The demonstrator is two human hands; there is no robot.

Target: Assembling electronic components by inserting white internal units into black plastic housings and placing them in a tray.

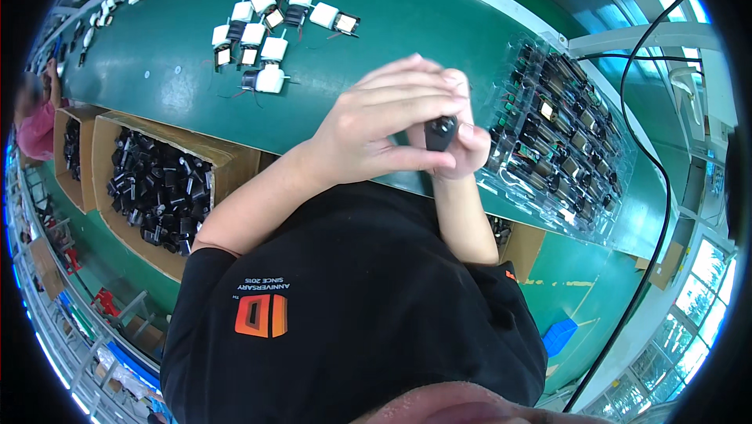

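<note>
Over the near edge of the green table (337, 71), both my hands come together around a small black part (440, 132) with a rounded, shiny end. My left hand (384, 114) curls over it from the left, fingers above and thumb below. On the other side, the thumb of my right hand (470, 138) presses against the part, and its other fingers are mostly behind. Most of the part is hidden between the hands, so its exact kind does not show. Beyond them lies a loose group of small units with white caps (270, 79), black bodies and thin wires.
Clear plastic trays (540, 142) full of black units lie at the right. Cardboard boxes (223, 165) of black parts stand at the left below the table edge. A black cable (666, 181) hangs at the right. Farther left sits a person in pink (35, 130).
</note>
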